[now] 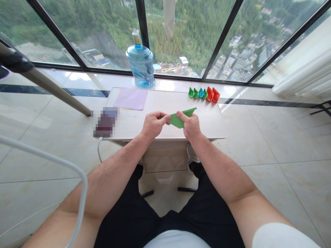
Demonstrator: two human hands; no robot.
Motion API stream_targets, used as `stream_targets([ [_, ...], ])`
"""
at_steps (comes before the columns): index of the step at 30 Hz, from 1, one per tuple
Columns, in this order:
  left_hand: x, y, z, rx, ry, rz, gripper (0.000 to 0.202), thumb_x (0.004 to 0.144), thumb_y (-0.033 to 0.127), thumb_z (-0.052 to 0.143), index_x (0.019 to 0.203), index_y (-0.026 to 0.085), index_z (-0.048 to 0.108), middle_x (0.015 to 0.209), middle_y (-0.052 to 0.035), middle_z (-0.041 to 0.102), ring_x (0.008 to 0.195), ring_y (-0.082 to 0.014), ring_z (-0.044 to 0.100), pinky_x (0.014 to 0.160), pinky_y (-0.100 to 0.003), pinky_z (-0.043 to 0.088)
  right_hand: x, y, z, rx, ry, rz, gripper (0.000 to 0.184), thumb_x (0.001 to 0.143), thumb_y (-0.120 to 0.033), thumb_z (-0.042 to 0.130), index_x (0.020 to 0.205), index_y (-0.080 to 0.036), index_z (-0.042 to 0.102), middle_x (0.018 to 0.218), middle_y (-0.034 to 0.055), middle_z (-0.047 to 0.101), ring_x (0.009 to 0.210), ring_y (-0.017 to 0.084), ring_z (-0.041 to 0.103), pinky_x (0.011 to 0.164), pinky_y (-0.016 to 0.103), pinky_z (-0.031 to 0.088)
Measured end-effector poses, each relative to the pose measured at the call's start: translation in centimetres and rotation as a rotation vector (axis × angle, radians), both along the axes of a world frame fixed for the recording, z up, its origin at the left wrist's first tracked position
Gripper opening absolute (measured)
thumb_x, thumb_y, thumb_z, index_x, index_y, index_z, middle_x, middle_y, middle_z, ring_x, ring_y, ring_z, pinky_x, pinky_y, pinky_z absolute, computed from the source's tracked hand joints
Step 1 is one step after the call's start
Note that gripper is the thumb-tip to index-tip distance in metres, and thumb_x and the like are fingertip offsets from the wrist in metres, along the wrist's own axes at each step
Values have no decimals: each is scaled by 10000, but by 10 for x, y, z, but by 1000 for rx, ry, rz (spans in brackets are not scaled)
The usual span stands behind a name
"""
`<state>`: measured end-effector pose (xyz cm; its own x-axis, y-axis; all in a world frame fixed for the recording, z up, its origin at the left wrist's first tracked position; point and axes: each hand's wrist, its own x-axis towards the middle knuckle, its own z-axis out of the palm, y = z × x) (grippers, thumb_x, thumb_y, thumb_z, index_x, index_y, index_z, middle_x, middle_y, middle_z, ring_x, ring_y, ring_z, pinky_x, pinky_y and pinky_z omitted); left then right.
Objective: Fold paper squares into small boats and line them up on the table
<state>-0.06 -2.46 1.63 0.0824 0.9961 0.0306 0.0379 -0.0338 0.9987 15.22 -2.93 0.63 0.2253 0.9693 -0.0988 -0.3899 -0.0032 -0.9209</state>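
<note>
A folded piece of green paper (pixel 177 121) is held up over the front part of the small white table (pixel 165 100). My left hand (pixel 154 124) pinches its left corner between thumb and fingers. On the other side my right hand (pixel 190 124) grips it, the thumb lying on top of the paper and the fingers behind it. Both hands are closed on the same sheet, which has a slanted lower edge and a pointed upper right end. Parts of the fingers are hidden behind the paper.
Folded paper boats (pixel 198 93) in green, blue and red stand in a row at the back right. Purple paper sheets (pixel 131 99) lie at the back left. A blurred-out device (pixel 106 122) with a white cable rests left. Behind the table stands a blue water jug (pixel 141 65).
</note>
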Motion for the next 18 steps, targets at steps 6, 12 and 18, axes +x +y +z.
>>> stream_targets([
  [6,-4,1,2,8,2,-60,398,777,534,766,693,147,721,661,-70,732,631,-170,656,672,-306,524,2,0,2,-13,12,-36,375,556,-416,913,729,-184,674,727,9,700,687,166,648,700,325,567],
  [12,-6,1,4,-15,-34,-113,510,747,656,762,699,151,720,655,-90,736,639,-201,690,718,-347,564,7,2,3,-8,13,-40,373,553,-404,914,727,-181,670,734,16,705,692,173,652,696,332,571],
  [18,-9,4,-1,17,18,-68,465,767,611,750,675,158,702,660,-82,731,636,-181,666,692,-321,542,7,2,2,15,-11,-34,355,569,-417,907,714,-178,689,723,7,703,688,167,654,710,331,572],
])
